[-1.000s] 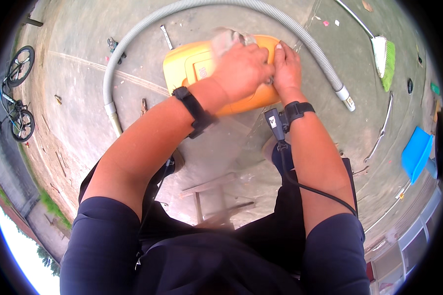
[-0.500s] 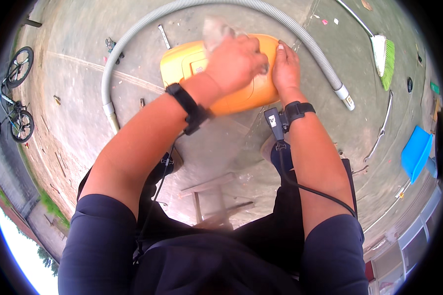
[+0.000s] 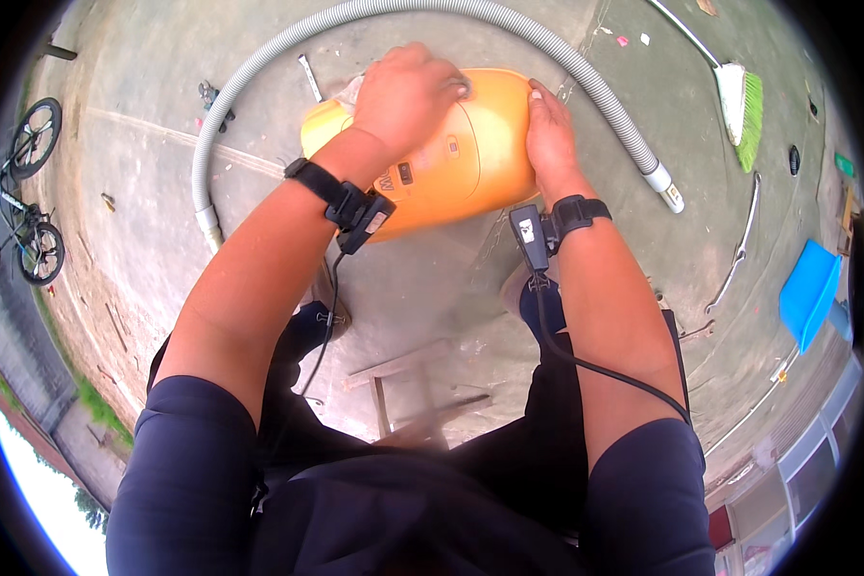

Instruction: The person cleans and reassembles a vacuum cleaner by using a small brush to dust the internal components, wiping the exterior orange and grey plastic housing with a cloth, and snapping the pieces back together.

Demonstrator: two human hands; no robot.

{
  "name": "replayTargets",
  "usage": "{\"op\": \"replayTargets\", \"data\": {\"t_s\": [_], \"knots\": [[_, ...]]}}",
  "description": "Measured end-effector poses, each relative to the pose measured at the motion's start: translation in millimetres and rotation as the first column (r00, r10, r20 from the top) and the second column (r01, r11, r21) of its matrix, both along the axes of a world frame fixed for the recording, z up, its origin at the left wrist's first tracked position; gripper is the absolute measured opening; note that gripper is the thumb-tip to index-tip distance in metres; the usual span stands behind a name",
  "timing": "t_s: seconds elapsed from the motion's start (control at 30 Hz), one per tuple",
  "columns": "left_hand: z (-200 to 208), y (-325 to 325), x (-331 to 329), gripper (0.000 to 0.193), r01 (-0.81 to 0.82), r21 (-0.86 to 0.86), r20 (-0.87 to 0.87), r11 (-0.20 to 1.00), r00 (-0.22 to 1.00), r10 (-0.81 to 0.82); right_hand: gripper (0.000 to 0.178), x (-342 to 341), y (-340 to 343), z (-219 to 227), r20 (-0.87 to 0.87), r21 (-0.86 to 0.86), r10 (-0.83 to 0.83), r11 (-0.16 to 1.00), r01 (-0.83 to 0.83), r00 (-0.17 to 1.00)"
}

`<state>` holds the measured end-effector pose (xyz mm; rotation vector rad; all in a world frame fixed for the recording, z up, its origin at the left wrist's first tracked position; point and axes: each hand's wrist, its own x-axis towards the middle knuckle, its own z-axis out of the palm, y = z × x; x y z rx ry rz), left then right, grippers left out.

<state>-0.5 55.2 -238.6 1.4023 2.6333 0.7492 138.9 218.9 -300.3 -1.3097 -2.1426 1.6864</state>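
An orange vacuum cleaner body (image 3: 494,144) lies on the concrete floor in front of me, its yellowish end to the left. On its top, my left hand (image 3: 408,96) presses a crumpled greyish cloth (image 3: 350,93), most of which the hand covers. My right hand (image 3: 553,142) grips the body's right edge, thumb along the upper side, the other fingers partly hidden. A grey ribbed hose (image 3: 634,125) arcs around the far side of the body, with its pale end piece (image 3: 674,198) on the right.
An open-end wrench (image 3: 310,77) lies beyond the vacuum's left end. To the right are a green-bristled broom (image 3: 739,110), a long wrench (image 3: 739,252) and a blue dustpan (image 3: 809,293). A bicycle (image 3: 34,192) is at far left. Below me stands a small wooden stool (image 3: 394,370).
My left hand has slid leftward with the cloth across the vacuum's top, uncovering its middle. The body has shifted slightly left; my right hand stays on its edge.
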Motion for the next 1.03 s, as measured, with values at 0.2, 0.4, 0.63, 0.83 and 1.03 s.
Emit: {"op": "replayTargets", "data": {"t_s": [0.2, 0.4, 0.63, 0.83, 1.03], "knots": [[-9, -83, -7, 0.023, -0.426, -0.009, 0.103, 0.905, 0.899, 0.425, 0.048, 3, 8, -12, -0.081, -0.092, -0.052, 0.995, 0.044, 0.995], [-32, -163, 44, 0.04, -0.902, -0.181, 0.778, 0.392, 0.112, 0.618, 0.064, 20, 17, -17, 0.018, -0.377, -0.174, 0.911, 0.168, 0.985], [-42, -177, 90, 0.041, -0.859, -0.397, 0.915, 0.323, -0.342, 0.215, 0.067, 24, 25, -27, 0.089, -0.517, -0.174, 0.833, 0.195, 0.981], [2, -175, 71, 0.04, -0.855, -0.344, 0.931, 0.388, -0.255, 0.262, 0.07, 15, 14, 31, 0.252, -0.425, -0.031, 0.894, 0.139, 0.967], [32, -178, 17, 0.046, -0.853, -0.238, 0.932, 0.465, -0.066, 0.356, 0.076, -3, 19, 91, 0.342, -0.373, 0.146, 0.928, -0.009, 0.928]]}}
